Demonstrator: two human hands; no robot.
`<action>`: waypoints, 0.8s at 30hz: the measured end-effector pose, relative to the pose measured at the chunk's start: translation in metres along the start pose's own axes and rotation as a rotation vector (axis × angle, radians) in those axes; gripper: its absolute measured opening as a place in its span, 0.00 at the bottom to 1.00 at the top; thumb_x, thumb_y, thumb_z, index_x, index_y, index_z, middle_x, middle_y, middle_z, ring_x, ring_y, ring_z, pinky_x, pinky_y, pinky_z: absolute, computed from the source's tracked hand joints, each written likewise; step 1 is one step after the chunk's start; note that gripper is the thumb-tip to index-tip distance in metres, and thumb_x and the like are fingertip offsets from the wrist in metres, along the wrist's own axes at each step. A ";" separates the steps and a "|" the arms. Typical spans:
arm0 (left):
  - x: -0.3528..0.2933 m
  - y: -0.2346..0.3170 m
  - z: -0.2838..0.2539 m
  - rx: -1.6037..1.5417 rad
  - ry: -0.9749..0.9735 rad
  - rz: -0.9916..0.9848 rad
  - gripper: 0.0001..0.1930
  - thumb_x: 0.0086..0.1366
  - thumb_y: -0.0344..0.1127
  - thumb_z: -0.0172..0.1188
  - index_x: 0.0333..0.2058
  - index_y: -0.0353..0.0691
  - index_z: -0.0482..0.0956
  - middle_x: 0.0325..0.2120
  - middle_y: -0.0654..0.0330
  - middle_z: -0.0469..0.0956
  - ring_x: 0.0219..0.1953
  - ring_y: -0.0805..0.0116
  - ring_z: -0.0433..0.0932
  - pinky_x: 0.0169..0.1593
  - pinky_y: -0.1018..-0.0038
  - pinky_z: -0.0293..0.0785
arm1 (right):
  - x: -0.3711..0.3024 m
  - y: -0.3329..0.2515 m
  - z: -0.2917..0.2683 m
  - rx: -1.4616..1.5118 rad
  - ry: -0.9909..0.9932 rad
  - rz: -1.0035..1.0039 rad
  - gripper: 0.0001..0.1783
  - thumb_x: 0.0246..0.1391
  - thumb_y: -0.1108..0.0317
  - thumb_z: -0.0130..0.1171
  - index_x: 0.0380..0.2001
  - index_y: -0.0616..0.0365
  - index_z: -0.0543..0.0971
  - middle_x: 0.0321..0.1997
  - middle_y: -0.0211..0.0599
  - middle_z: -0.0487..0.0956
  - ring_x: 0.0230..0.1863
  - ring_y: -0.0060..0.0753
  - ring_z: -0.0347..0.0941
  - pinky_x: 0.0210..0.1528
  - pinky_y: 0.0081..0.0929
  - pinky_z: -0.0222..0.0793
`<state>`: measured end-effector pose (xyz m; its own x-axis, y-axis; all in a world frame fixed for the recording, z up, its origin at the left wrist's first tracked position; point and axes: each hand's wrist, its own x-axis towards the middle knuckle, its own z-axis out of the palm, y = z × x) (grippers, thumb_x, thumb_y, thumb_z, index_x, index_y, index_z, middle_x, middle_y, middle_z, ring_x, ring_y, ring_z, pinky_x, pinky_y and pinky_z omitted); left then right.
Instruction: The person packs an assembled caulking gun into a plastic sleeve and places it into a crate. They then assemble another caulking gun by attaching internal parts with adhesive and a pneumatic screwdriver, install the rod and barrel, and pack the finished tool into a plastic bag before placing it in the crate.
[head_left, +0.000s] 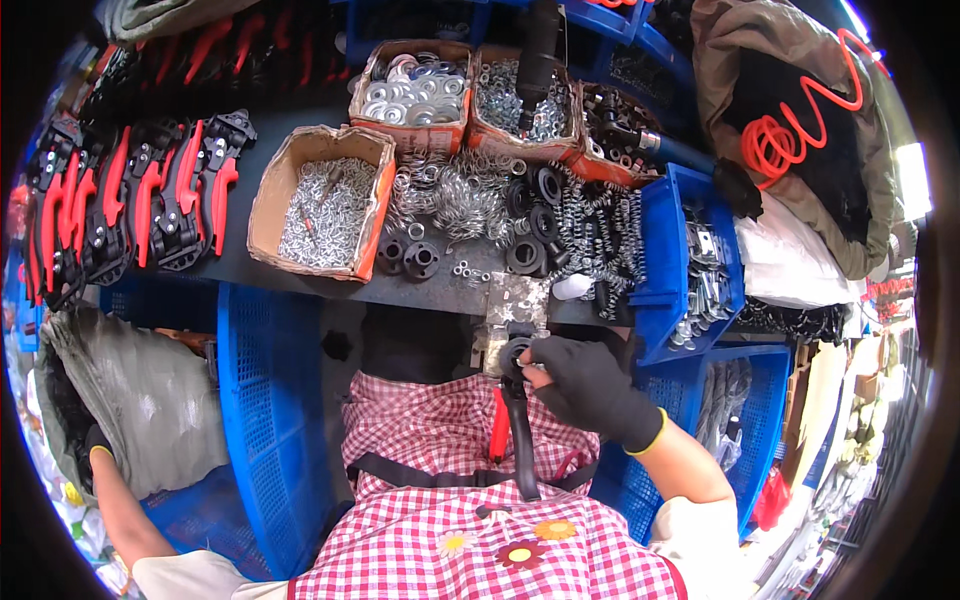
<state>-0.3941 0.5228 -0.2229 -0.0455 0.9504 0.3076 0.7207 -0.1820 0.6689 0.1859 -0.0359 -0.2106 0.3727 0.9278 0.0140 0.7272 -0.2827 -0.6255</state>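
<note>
Gripping the head of a black pruner with red on one handle, the right hand, in a black glove with a yellow cuff, has its fingers curled tight around the tool's top end, just over the person's lap. The pruner hangs down from that grip, its handles lying against a red-and-white checked apron. Far off to the left of the grip, the left hand, gloved the same way, reaches down beside a grey sack; I cannot tell whether it is clenched or loose, since it is mostly hidden at the picture's rim. Just above the gripping hand lies the edge of a dark bench. Beyond the grip on it lie a heap of springs and some black round parts. Up and left of the grip stands a cardboard box of small metal pieces, and farther left a row of finished pruners. Right of the grip is a blue bin with metal plates. A blue crate stands between the two hands.
</note>
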 end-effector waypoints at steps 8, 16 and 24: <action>0.001 0.021 -0.015 0.007 -0.014 0.050 0.27 0.72 0.50 0.47 0.60 0.33 0.69 0.57 0.55 0.72 0.56 0.64 0.69 0.60 0.70 0.62 | 0.064 0.000 -0.055 -0.318 0.111 -0.101 0.09 0.49 0.64 0.63 0.34 0.53 0.78 0.36 0.37 0.78 0.39 0.44 0.76 0.36 0.37 0.72; -0.004 0.060 -0.017 0.015 -0.031 0.108 0.27 0.72 0.50 0.48 0.60 0.34 0.69 0.57 0.56 0.72 0.56 0.66 0.69 0.60 0.71 0.62 | 0.112 0.013 -0.039 -0.942 -0.211 -0.114 0.11 0.41 0.72 0.61 0.32 0.50 0.83 0.40 0.32 0.77 0.50 0.37 0.70 0.48 0.34 0.68; -0.173 0.205 0.112 -0.847 -0.426 0.026 0.23 0.72 0.47 0.51 0.55 0.34 0.72 0.53 0.57 0.74 0.52 0.67 0.73 0.60 0.70 0.65 | 0.008 0.009 -0.027 0.664 -0.028 0.290 0.07 0.55 0.73 0.56 0.37 0.63 0.76 0.31 0.38 0.78 0.30 0.38 0.76 0.33 0.32 0.69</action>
<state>-0.1616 0.3494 -0.2149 0.3407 0.9250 0.1680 -0.0311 -0.1675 0.9854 0.2109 -0.0380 -0.1950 0.4764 0.8461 -0.2389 0.0944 -0.3194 -0.9429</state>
